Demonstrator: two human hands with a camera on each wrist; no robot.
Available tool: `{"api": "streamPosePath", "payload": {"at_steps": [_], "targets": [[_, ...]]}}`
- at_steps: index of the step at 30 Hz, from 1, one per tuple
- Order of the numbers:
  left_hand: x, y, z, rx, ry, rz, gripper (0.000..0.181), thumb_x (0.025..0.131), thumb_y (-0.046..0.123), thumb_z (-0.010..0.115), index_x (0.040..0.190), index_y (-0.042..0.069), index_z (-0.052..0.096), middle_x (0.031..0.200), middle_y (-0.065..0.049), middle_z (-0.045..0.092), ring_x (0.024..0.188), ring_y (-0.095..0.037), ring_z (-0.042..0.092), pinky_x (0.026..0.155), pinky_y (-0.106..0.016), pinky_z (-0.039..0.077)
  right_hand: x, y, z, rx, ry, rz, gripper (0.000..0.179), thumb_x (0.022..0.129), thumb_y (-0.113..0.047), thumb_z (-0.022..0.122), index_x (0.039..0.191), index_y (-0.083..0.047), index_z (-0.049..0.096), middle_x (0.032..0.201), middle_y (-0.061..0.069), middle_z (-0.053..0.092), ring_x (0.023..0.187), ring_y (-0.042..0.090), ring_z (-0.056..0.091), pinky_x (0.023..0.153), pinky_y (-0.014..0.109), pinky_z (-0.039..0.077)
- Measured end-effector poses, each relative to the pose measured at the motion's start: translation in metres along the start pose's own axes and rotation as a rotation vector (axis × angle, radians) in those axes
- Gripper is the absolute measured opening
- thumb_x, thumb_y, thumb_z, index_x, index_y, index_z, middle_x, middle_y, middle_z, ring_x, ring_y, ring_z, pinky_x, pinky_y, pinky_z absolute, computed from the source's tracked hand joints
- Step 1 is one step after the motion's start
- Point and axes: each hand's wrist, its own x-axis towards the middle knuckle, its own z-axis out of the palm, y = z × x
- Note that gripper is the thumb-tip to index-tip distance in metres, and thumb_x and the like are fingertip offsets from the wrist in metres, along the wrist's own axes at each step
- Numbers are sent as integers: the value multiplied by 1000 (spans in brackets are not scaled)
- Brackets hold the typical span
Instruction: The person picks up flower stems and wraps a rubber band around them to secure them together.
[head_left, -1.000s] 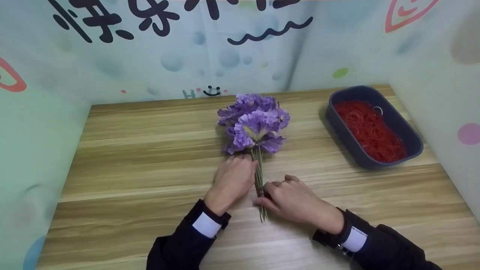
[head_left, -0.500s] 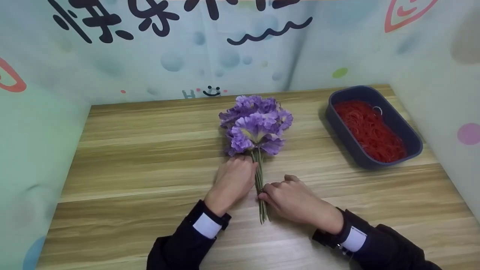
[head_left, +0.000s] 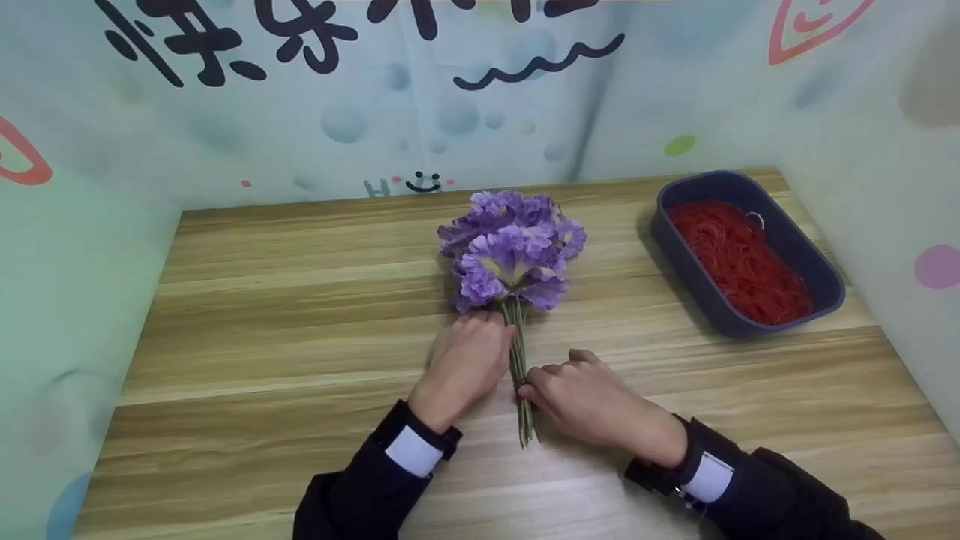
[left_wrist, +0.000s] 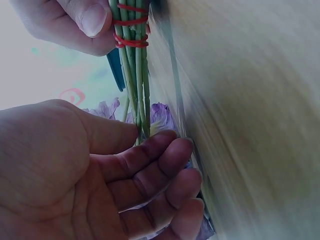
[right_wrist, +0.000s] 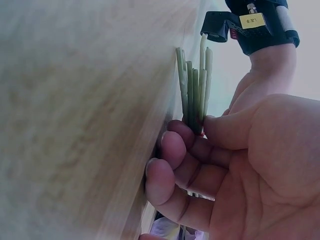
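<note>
Purple flowers [head_left: 512, 247] lie mid-table [head_left: 262, 315], heads toward the back edge, stems [head_left: 519, 367] toward the front. Red rubber band [left_wrist: 129, 30] is wrapped round the stems. Right hand [head_left: 589, 397] pinches the stems at the band; left hand [head_left: 465, 360] has loosely curved fingers against the stems near the heads, not gripping. Looks like the binding step, nearly done. Next: check the band sits snug. Tub [head_left: 746, 255] of red bands near the back right corner.

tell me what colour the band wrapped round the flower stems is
Red. The band circles the green stems in several turns, clearest in the left wrist view, beside the right hand.
</note>
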Motion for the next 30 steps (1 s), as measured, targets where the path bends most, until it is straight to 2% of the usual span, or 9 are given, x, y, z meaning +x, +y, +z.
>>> {"api": "streamPosePath", "payload": {"at_steps": [6,15,24,28,30], "targets": [[1,-2,1,-3,-28,-12,44,125,38,50,115,6,78,100,-9,80,88,-30,79,70,-44,67,3,-5,-10,27,-70,42,31,120,-26,62,93,-13,68,88,7,83,84,30,84,104,65,64],[2,-4,3,-20,-41,-11,46,126,40,48,116,5,77,100,-9,80,88,-31,78,69,-45,66,3,-5,-10,39,-77,46,30,120,-29,62,95,-13,68,90,7,84,85,30,83,104,65,63],[0,-5,6,23,6,21,42,125,38,51,114,8,78,100,-8,81,90,-29,79,72,-45,67,2,-4,-10,49,-88,50,28,120,-31,63,98,-14,69,94,7,85,89,30,84,104,66,63],[-4,-6,-3,-4,15,22,36,123,36,56,113,8,77,100,-10,81,90,-31,78,74,-46,67,2,-2,-12,64,-70,37,27,120,-32,64,101,-13,70,94,6,85,85,29,83,99,61,66],[-10,-1,-20,-31,27,20,31,120,31,62,112,6,77,100,-13,81,89,-34,78,75,-48,67,2,1,-16,87,-51,34,25,119,-31,65,102,-13,71,91,4,83,82,28,82,94,58,68]]}}
